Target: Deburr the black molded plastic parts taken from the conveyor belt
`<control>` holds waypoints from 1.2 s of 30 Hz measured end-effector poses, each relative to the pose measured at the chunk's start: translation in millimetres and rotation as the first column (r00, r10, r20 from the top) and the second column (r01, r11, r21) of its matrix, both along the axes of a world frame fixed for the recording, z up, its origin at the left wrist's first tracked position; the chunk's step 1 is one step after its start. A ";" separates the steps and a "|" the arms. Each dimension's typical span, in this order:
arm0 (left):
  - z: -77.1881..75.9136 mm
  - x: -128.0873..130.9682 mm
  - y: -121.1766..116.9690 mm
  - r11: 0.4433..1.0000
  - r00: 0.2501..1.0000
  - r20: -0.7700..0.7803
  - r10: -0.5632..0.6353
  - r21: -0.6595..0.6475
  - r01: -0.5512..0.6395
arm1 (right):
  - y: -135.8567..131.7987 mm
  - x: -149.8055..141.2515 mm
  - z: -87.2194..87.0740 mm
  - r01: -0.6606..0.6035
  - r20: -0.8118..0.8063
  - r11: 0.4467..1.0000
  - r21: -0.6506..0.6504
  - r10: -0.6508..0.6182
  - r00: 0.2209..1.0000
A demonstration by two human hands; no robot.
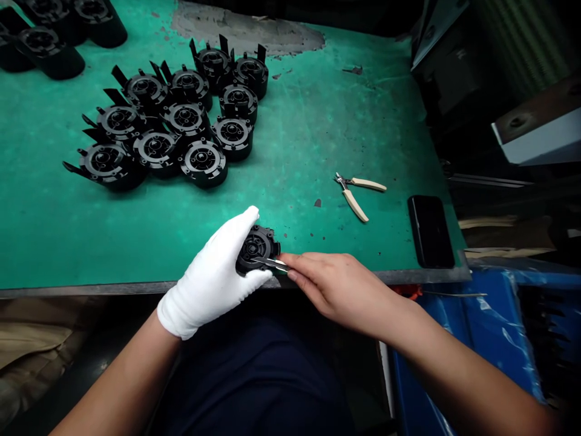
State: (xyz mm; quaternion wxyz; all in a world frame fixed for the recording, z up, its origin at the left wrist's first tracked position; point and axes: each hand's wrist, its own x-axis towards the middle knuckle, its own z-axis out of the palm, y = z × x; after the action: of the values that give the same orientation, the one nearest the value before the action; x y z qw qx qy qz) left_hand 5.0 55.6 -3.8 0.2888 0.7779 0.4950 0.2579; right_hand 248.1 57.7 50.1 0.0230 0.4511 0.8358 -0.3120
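Note:
My left hand (215, 272), in a white glove, is wrapped round a round black plastic part (254, 247) near the table's front edge. The part's ribbed end face is turned up toward me, while the glove hides its left side. In my bare right hand (333, 281) a slim metal blade, which looks like a knife (272, 264), is pinched between thumb and fingers. Its tip points left and lies over the face of the black part; I cannot tell how deep it touches. The knife's handle is hidden in the hand.
Several similar black parts (202, 158) stand grouped on the green table (290, 145), with more at the far left (49, 51). Cream-handled nippers (356, 192) lie open at right, near a black phone (430, 231). A blue plastic-lined bin (488, 315) stands below the right edge.

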 end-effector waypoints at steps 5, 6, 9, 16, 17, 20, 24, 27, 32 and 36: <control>0.8 -2.2 1.0 1.000 1.000 -0.014 -0.014 -0.012 0.014 | 8.6 0.1 0.1 -0.070 0.004 0.996 -0.056 0.070 0.998; 1.6 -3.2 2.2 1.000 0.999 -0.021 -0.025 -0.014 0.025 | 13.5 0.5 1.9 -0.099 -0.010 0.991 -0.088 0.099 0.995; 4.2 -6.2 7.6 0.998 0.997 -0.043 -0.067 -0.016 0.067 | 31.3 2.4 8.6 -0.166 -0.037 0.971 -0.173 0.162 0.986; -7.6 5.3 -7.9 0.965 0.976 0.002 0.216 0.152 -0.214 | 13.9 15.4 -2.5 0.079 -0.287 0.890 -0.450 -0.228 0.930; -10.4 8.7 -15.1 0.937 0.955 0.012 0.297 0.191 -0.294 | 0.2 14.6 -9.2 0.162 -0.313 0.811 -0.562 -0.390 0.866; -15.1 14.9 -35.6 0.900 0.920 0.000 0.392 0.208 -0.383 | -47.5 -3.2 -30.2 0.165 -0.294 0.472 -0.866 -0.748 0.596; -15.4 13.9 -44.7 0.903 0.914 -0.010 0.405 0.162 -0.399 | -88.9 -47.0 -44.4 -0.007 -0.198 0.206 -0.978 -0.929 0.311; -16.1 12.9 -41.5 0.902 0.915 -0.002 0.403 0.170 -0.397 | -94.0 -63.4 -45.4 -0.064 -0.186 0.175 -0.982 -0.949 0.255; -18.7 12.3 -38.4 0.902 0.917 -0.040 0.396 0.206 -0.381 | -93.2 -59.6 -32.9 -0.065 -0.316 0.311 -0.948 -0.903 0.290; -20.9 11.4 -39.2 0.903 0.916 -0.083 0.393 0.225 -0.367 | -104.0 -70.3 -14.1 -0.210 -0.581 0.548 -0.810 -0.700 0.415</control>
State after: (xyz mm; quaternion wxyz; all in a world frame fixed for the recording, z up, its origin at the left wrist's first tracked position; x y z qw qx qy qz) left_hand 16.4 16.4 -24.7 0.1192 0.7065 0.6253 0.3093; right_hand 177.8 -46.3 36.0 -0.2658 0.2954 0.3936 -0.8290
